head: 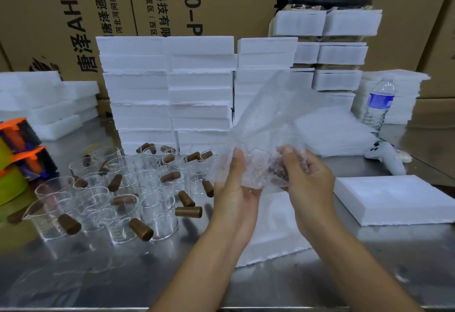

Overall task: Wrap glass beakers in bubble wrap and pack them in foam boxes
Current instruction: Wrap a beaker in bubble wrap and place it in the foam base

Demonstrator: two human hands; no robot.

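Both hands, L (236, 188) & R (307, 183), grip bubble wrap (266, 124), prob. round beaker (268, 169).

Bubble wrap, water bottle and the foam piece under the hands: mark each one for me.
bubble wrap (268, 115): head view, on the loose upper sheet.
water bottle (380, 101): head view, on its blue label.
foam piece (273, 233): head view, on the bare top between the forearms.

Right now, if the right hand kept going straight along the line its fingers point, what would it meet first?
The right hand points up-left into the clear bubble wrap it grips; beyond that, probably the stacked white foam boxes, though depth is unclear.
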